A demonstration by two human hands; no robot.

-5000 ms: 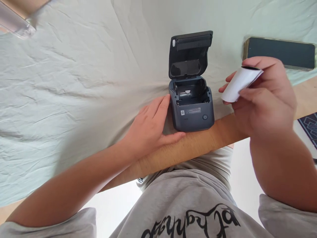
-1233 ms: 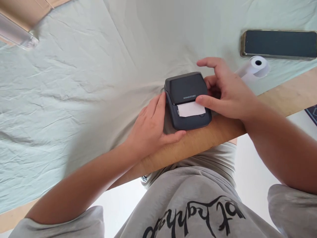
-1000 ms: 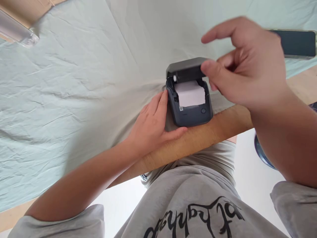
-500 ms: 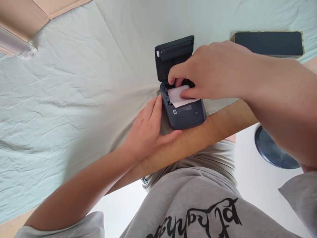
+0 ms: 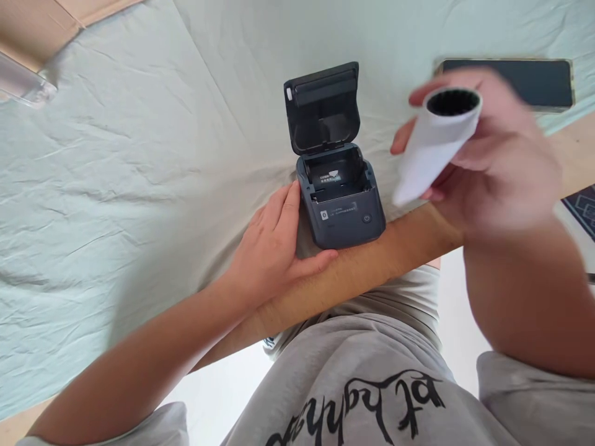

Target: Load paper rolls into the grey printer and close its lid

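Observation:
A dark label printer (image 5: pixel 344 224) stands near the table's front edge with its lid (image 5: pixel 323 111) raised. Its paper bay shows bare, with a small printed sticker inside. My left hand (image 5: pixel 272 248) lies flat against the printer's left side, fingers stretched out and the thumb along its front. Up and to the right of the printer, my right hand (image 5: pixel 506 161) grips a white paper roll (image 5: pixel 434 145). The roll's dark hollow core faces up toward me, and a loose paper end hangs down to the left. Motion blurs part of this hand.
A smartphone (image 5: pixel 534 83) lies behind my right hand. A cardboard box (image 5: pixel 37 31) and a clear plastic piece (image 5: pixel 25 80) are at the upper left. Pale cloth (image 5: pixel 139 155) covers the table up to its bare wooden edge (image 5: pixel 297 303). A dark patterned object (image 5: pixel 583 210) shows at the right.
My right hand has lifted the white paper roll out of the printer and carried it up and to the right. My left hand stays at the printer's side.

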